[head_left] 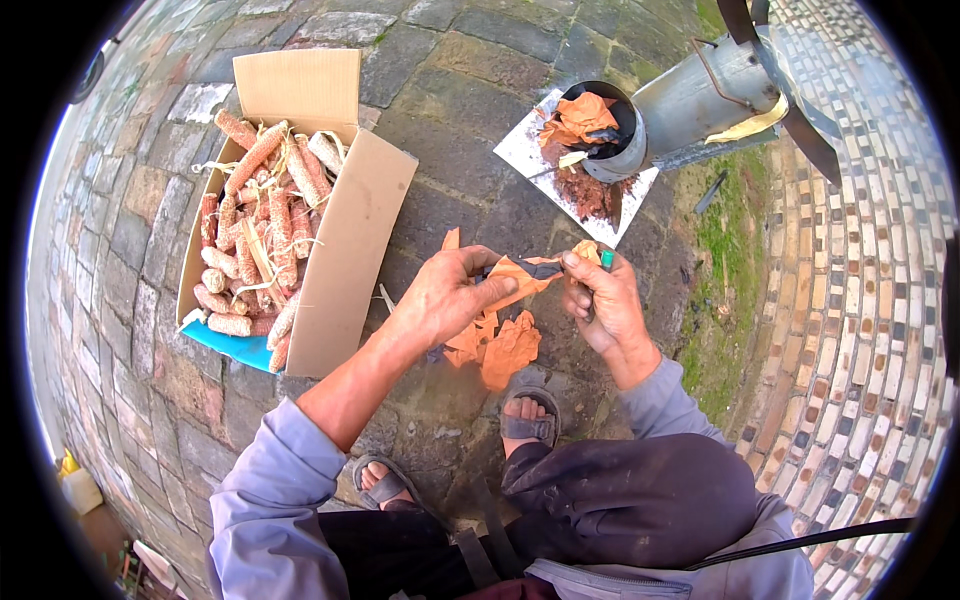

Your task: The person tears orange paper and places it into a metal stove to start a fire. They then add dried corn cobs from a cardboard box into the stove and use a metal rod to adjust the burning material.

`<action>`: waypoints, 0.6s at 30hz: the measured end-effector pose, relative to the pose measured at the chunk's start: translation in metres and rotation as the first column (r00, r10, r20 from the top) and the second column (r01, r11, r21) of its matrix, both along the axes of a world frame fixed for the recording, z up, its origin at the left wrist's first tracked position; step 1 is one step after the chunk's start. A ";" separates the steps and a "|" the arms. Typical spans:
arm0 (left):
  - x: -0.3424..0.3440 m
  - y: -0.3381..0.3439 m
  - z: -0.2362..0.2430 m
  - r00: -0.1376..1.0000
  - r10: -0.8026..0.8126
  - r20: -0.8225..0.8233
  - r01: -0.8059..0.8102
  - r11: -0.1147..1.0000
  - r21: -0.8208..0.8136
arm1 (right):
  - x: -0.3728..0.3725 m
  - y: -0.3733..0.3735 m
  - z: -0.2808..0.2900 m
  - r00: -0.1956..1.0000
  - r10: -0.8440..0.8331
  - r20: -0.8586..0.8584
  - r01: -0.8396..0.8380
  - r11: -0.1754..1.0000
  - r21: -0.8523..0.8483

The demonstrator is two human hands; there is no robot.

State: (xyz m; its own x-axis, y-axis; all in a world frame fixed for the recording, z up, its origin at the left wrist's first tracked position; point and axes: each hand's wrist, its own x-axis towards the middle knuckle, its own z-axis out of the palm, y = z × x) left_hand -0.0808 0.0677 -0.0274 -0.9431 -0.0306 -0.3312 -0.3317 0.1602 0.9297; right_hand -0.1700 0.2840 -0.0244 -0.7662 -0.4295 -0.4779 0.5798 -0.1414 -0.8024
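Observation:
My left hand [455,295] is closed on a torn piece of orange paper [522,278] with a dark, blackened strip along it. My right hand [600,305] pinches the other end of the paper and holds a small green object [606,258], perhaps a lighter, whose lower part is hidden by my fingers. Below my hands, crumpled orange paper [510,350] lies on the stone paving. Beyond my right hand stands a metal stove [700,90] with an open round chamber holding orange paper [582,118], on a white board [525,135] strewn with reddish-brown debris.
A cardboard box [350,250] of corn cobs [260,230] stands at left on the paving [460,90]. My sandalled feet [530,420] are below my hands. A mossy strip [725,280] borders brick paving [820,300] at right. A yellowish jug [82,485] sits at lower left.

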 end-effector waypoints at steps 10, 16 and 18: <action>0.000 0.000 0.015 0.999 0.023 -0.047 -0.028 0.995 -0.097 | -0.005 0.000 0.004 0.992 -0.123 -0.037 0.122 0.992 -0.045; 0.001 -0.002 0.008 0.994 0.076 -0.078 -0.084 0.991 -0.101 | -0.009 0.000 0.014 0.997 -0.067 -0.041 0.068 0.998 0.002; 0.001 -0.002 0.006 0.994 0.079 -0.078 -0.087 0.990 -0.107 | -0.008 0.000 0.014 0.997 -0.073 -0.035 0.073 0.997 0.001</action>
State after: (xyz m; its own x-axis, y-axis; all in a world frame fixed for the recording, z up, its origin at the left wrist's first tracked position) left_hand -0.0796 0.0659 -0.0210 -0.9574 -0.1422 -0.2512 -0.2794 0.2378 0.9303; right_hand -0.1784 0.2836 -0.0104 -0.8115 -0.3707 -0.4518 0.5400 -0.1802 -0.8221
